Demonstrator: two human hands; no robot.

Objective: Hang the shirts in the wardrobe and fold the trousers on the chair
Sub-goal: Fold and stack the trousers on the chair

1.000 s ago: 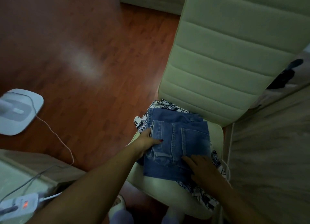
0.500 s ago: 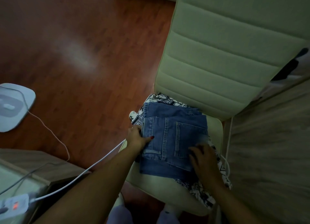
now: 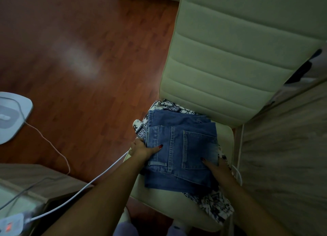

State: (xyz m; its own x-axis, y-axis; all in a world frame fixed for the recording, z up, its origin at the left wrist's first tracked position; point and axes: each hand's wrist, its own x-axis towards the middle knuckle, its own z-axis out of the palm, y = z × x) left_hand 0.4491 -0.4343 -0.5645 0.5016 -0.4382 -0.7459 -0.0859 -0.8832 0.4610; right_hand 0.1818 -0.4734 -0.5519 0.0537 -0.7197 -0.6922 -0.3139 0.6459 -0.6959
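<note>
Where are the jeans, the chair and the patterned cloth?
jeans [image 3: 198, 147]: head view, on the back pocket.
chair [image 3: 230, 67]: head view, on the padded backrest.
patterned cloth [image 3: 140, 131]: head view, on the part left of the jeans.

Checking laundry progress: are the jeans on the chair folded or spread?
Folded: the jeans lie as a layered stack on the chair; left hand and right hand hold its sides.

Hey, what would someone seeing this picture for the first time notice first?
The folded jeans stand out, lying on a black-and-white patterned cloth on the seat of the pale green chair. The left hand grips their left edge and the right hand holds their right edge. A white cable runs across the lower left.
</note>
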